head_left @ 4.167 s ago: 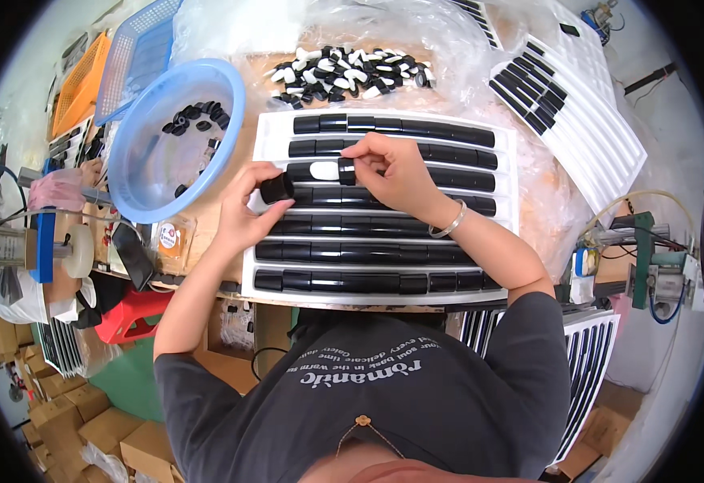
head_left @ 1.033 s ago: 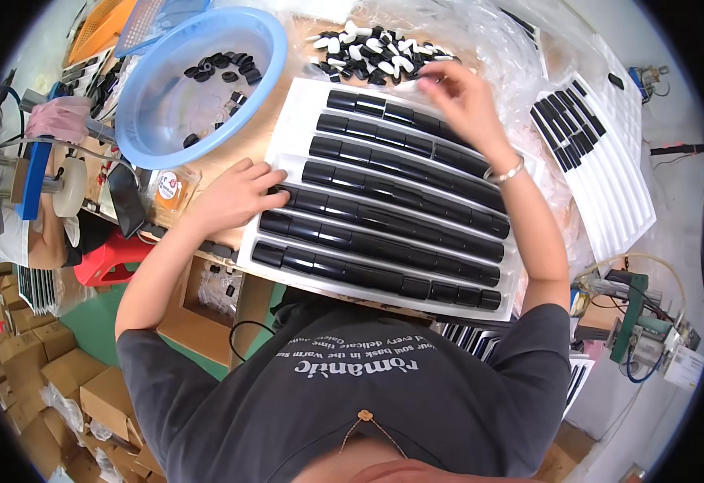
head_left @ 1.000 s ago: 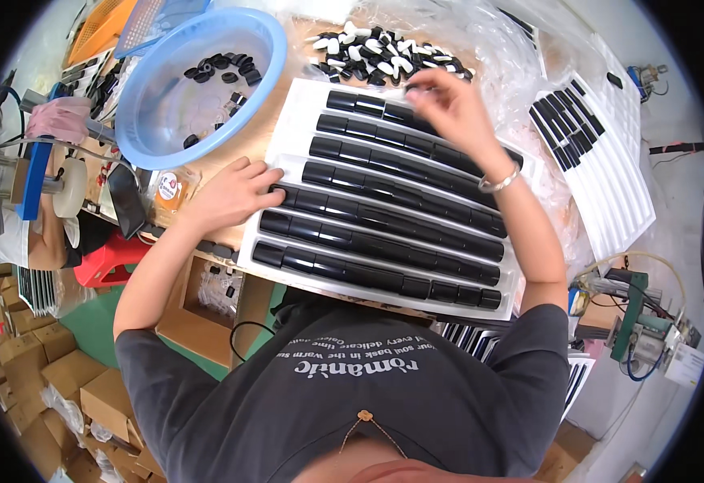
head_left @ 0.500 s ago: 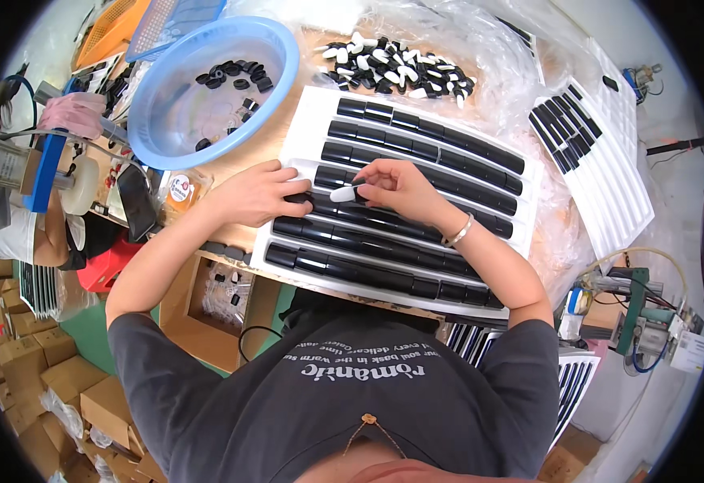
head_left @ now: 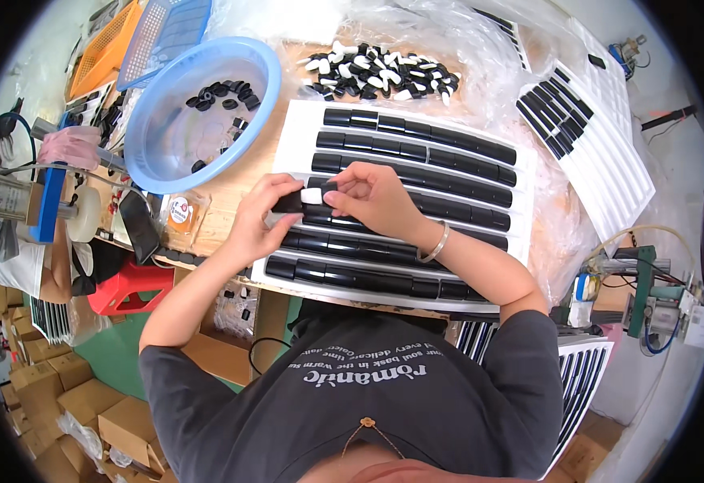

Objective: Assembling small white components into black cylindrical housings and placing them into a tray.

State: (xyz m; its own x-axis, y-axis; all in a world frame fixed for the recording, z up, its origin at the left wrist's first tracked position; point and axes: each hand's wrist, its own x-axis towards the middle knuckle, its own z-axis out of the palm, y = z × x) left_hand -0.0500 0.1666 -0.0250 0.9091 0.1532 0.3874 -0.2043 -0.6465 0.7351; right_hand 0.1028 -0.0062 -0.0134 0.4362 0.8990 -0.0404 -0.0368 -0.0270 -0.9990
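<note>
Over the ridged white tray (head_left: 288, 137), my left hand (head_left: 259, 221) and right hand (head_left: 376, 197) pinch one small glossy black-and-white cap (head_left: 308, 197).

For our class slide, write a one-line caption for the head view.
Both hands, left hand and right hand, hold a small white piece over a white tray of black caps.

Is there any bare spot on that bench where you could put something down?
Bare wood shows between the blue basin and the white tray. The basin's floor is mostly bare. Crowded: the tray's rows under both hands, and the loose parts pile behind.
</note>
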